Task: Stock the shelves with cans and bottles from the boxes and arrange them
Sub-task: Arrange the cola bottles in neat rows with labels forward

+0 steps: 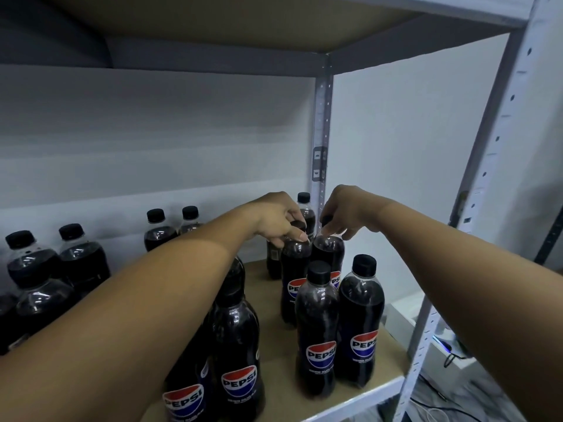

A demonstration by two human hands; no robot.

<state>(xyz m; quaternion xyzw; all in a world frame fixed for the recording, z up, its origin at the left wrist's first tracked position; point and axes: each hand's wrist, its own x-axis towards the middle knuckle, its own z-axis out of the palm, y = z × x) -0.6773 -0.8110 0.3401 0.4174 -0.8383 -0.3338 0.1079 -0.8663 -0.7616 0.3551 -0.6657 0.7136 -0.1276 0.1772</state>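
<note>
Several dark Pepsi bottles with black caps stand on a brown shelf board [271, 336]. My left hand [280, 220] reaches to the back right of the shelf and pinches the cap of one bottle [294, 278]. My right hand [344, 214] pinches the cap of the neighbouring bottle [329, 254] just to its right. Both bottles stand upright on the board. Two more bottles [316, 330] [361, 324] stand in front of them, near the shelf's front edge. Another bottle [304, 208] stands behind in the corner.
A cluster of bottles [82, 260] fills the left of the shelf, and two [237, 360] stand at the front under my left forearm. White metal uprights [321, 123] [475, 190] frame the right end. The upper shelf [213, 22] hangs overhead. Cables lie on the floor [451, 400] at the right.
</note>
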